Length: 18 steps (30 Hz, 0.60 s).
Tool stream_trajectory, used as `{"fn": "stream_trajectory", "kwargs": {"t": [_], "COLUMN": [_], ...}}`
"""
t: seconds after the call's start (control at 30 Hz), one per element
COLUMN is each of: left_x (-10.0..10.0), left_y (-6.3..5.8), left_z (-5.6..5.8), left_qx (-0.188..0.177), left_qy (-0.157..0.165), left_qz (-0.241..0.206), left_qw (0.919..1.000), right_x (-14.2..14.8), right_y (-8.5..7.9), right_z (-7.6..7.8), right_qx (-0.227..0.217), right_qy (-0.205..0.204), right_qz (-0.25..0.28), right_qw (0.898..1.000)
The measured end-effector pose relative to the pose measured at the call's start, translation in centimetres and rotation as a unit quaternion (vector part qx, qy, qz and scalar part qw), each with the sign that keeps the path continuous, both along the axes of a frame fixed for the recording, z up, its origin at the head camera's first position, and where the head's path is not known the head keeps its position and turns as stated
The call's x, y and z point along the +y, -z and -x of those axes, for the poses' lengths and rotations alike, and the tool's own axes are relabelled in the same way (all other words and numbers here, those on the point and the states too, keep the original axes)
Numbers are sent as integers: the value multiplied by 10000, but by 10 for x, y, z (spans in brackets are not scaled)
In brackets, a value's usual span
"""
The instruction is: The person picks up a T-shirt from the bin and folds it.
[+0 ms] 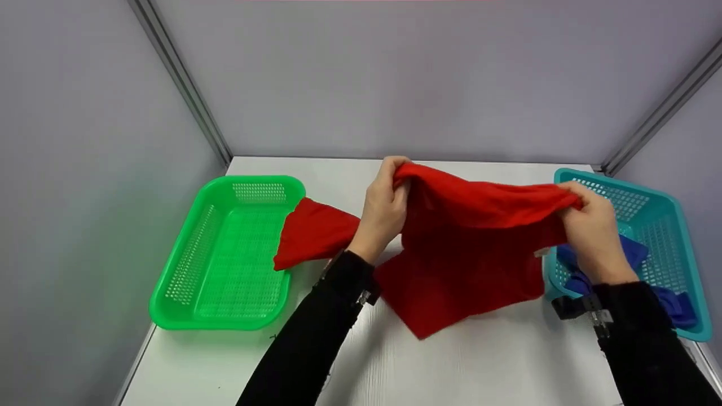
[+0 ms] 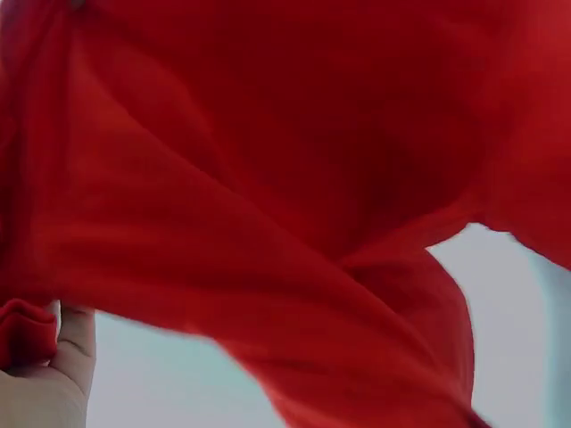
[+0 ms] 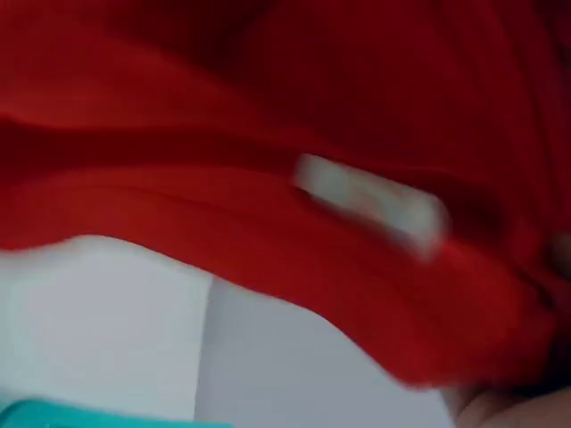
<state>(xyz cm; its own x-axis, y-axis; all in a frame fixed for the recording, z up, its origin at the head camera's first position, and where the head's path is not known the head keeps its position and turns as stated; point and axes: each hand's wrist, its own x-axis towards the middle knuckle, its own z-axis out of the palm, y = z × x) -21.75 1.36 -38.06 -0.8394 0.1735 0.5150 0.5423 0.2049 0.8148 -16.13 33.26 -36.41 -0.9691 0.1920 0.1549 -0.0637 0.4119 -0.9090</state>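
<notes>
A red garment (image 1: 479, 270), its exact kind unclear in the bunching, hangs stretched between my two hands above the table. My left hand (image 1: 383, 208) grips its upper left edge, with the fingers curled over the cloth. The upper right edge is held by my right hand (image 1: 595, 237), thumb and fingers closed on it. A red flap of cloth (image 1: 316, 234) sticks out left of my left wrist, over the green basket's edge; whether it joins the garment is hidden. In the right wrist view a blurred white label (image 3: 370, 201) shows on the garment.
On the left of the white table (image 1: 479, 366) stands a green plastic basket (image 1: 183, 242) with bare floor visible. At the right is a teal basket (image 1: 685, 254) holding blue cloth items (image 1: 671, 301), partly behind my right arm. Grey panels (image 1: 406, 79) enclose the table.
</notes>
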Motion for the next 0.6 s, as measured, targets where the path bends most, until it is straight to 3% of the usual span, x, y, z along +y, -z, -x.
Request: {"fn": "stream_trajectory", "kwargs": {"t": [0.07, 0.1, 0.17, 0.27, 0.33, 0.47, 0.6], "left_x": [4, 5, 5, -1, -9, -30, -50], "left_y": [-1, 0, 7, 27, 45, 84, 115], "left_z": [-4, -6, -9, -11, -12, -14, -20], "left_qx": [33, 21, -135, -718, -1238, -1897, -2292], "left_qy": [140, 225, 367, 524, 644, 735, 656], "left_qz": [-1, 46, 270, 830, 1177, 1763, 1992], "left_qw": [9999, 9997, 9989, 9926, 9832, 9631, 9505], "right_x": [0, 1, 2, 8, 13, 17, 16], "right_y": [-5, -6, -3, 7, 18, 45, 74], "right_z": [0, 0, -1, -5, -6, -3, -1], "right_qx": [438, 613, 713, 60, -499, -1199, -1513], "right_qy": [-18, -22, 29, 153, 105, -224, -962], "right_qz": [1268, 1656, 1874, 660, -339, -1858, -2916], "right_qw": [9910, 9843, 9797, 9977, 9981, 9750, 9396]}}
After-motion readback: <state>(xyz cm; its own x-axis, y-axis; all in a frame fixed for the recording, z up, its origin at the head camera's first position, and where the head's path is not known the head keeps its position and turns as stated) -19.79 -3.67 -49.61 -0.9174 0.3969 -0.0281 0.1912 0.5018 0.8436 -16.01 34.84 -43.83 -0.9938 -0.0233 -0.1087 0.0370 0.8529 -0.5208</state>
